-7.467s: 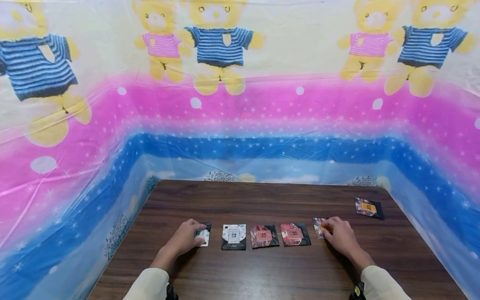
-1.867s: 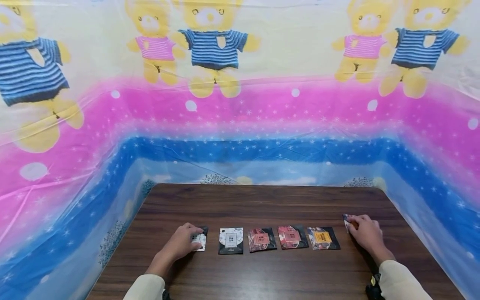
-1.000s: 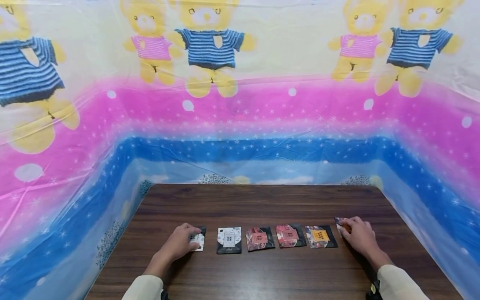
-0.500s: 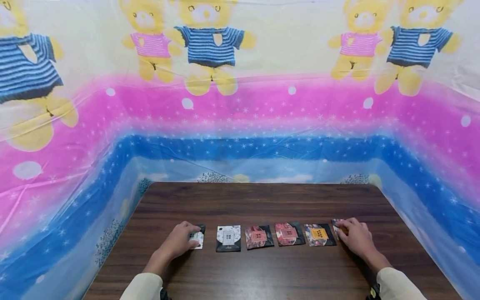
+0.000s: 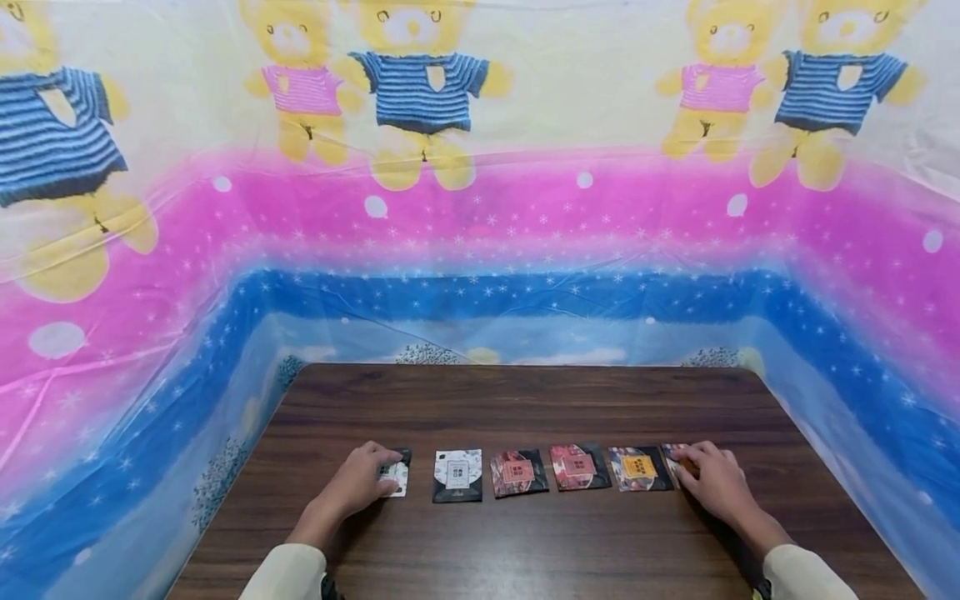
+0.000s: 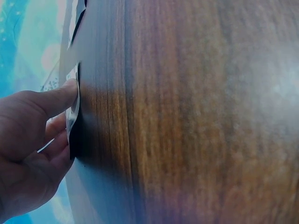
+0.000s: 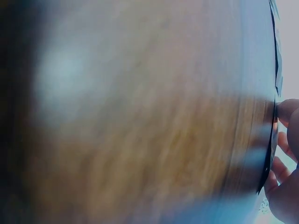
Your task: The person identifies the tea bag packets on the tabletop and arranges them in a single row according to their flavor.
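A row of flat sachets lies across the wooden table. At its left end, a black-and-white sachet (image 5: 399,475) is partly covered by my left hand (image 5: 358,479), whose thumb and fingers grip it. In the left wrist view, the thumb (image 6: 63,99) presses the sachet (image 6: 73,112) with fingers curled on its other side. At the right end my right hand (image 5: 716,479) holds a dark patterned sachet (image 5: 670,457), mostly hidden under the fingers. Its left edge sits close beside the orange-labelled sachet (image 5: 639,468). In the right wrist view, fingertips (image 7: 286,111) rest against the sachet's (image 7: 270,161) thin edge.
Between the hands also lie a white-and-black sachet (image 5: 457,477), a dark sachet with a pink label (image 5: 519,473) and a red-and-black sachet (image 5: 579,467). A bear-print cloth (image 5: 480,217) surrounds the far and side edges of the brown table (image 5: 480,550).
My right hand released the orange-labelled sachet in the row, took the far-right sachet and brought it nearer and left, up beside the row. My left hand stays on its sachet.
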`<state>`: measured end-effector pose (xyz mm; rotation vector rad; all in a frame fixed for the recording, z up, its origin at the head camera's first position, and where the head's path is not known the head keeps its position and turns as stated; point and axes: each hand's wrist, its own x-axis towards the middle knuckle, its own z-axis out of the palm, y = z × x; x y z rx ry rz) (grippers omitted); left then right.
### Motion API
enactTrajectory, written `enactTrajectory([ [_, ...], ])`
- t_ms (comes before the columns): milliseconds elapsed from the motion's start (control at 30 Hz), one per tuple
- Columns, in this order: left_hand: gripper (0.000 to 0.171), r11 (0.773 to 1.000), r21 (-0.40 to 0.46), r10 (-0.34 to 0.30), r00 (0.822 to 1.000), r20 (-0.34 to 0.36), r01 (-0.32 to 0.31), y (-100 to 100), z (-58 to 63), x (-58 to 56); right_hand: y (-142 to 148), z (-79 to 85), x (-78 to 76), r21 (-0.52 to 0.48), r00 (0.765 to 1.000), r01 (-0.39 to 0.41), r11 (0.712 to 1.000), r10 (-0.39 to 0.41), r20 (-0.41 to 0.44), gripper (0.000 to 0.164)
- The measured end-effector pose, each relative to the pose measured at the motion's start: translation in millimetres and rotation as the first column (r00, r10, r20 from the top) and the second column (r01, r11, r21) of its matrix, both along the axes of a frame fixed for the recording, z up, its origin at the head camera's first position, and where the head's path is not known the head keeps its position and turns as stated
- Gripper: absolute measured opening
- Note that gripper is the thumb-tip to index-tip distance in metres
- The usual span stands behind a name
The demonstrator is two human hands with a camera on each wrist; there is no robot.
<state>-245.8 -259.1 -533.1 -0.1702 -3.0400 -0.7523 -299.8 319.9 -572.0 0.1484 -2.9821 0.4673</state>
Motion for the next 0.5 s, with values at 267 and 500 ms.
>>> enactTrajectory([
  [267, 0.039, 1.000, -0.010, -0.022, 1.000, 0.020, 0.023, -1.5, 6.0, -2.3, -3.5, 0.4, -1.4, 0.030, 0.998, -0.030, 0.999, 0.031, -0.050, 0.028],
  [500, 0.041, 0.996, -0.086, -0.031, 1.000, -0.001, 0.031, 4.1, 3.4, -4.2, -7.1, 8.4, 3.9, 0.098, 0.990, -0.083, 0.992, 0.093, -0.104, 0.030],
])
